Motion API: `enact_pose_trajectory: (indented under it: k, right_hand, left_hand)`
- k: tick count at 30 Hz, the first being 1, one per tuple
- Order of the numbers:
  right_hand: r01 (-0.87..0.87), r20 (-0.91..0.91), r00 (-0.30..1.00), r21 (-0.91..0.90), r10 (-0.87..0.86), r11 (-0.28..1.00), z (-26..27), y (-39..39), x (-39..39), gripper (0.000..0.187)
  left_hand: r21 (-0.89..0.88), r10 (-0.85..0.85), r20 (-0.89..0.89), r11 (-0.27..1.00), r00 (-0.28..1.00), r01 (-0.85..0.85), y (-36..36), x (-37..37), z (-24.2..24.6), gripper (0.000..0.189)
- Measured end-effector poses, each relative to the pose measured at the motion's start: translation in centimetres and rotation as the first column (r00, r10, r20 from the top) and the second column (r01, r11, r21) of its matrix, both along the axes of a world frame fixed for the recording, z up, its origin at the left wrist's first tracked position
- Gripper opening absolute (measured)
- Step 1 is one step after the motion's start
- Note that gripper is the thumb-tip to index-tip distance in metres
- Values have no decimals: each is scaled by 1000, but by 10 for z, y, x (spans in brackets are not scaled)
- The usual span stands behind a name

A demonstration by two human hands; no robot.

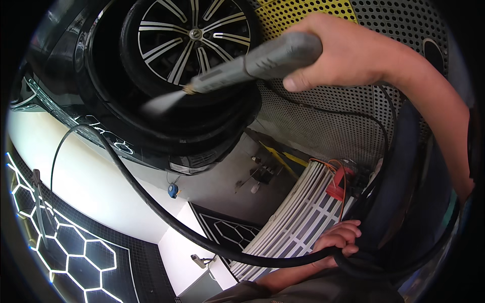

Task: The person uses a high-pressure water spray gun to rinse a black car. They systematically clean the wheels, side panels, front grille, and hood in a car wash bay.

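My right hand [333, 57] grips a grey spray gun [265, 60]. A whitish spray leaves its brass-coloured nozzle [189, 89] towards the dark wheel arch [125, 102] of a black car. The gun overlaps the lower side of a multi-spoke alloy wheel [195, 34] in the picture. Low in view, my left hand [339, 236] holds a thick black hose [170, 223], which arcs across to the left. Its fingers curl around the hose beside my dark clothing. A thinner black hose [337, 112] runs from behind the gun towards my body.
The floor has perforated grey tiles [318, 128] and yellow tiles [310, 13]. Part of a shoe [434, 55] shows at the right. Near the headlight [197, 163] are a blue hanging object [172, 190], a white slatted structure [295, 223] and a red object [339, 183]. Hexagonal lights [83, 253] glow overhead.
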State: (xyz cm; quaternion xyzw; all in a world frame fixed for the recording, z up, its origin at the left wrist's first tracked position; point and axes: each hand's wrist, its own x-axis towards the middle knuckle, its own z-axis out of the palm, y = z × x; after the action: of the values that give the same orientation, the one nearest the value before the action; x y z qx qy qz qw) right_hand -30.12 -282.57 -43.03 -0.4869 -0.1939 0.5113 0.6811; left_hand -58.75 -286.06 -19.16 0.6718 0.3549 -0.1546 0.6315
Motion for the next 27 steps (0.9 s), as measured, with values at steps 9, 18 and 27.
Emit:
enact_pose_trajectory:
  k: [9, 18, 27]
  right_hand:
    - [316, 105, 945, -46, -310, 948, 24, -15, -5, 43]
    - [617, 623, 720, -375, -304, 692, 105, -67, 74, 25]
    - [411, 613, 775, -306, -153, 859, 201, -77, 78, 32]
  left_hand:
    - [70, 77, 3, 995, 997, -77, -3, -17, 12, 32]
    - [110, 6, 104, 994, 995, -17, 1, -31, 31, 25]
    - [109, 120, 298, 981, 947, -159, -10, -59, 67, 32]
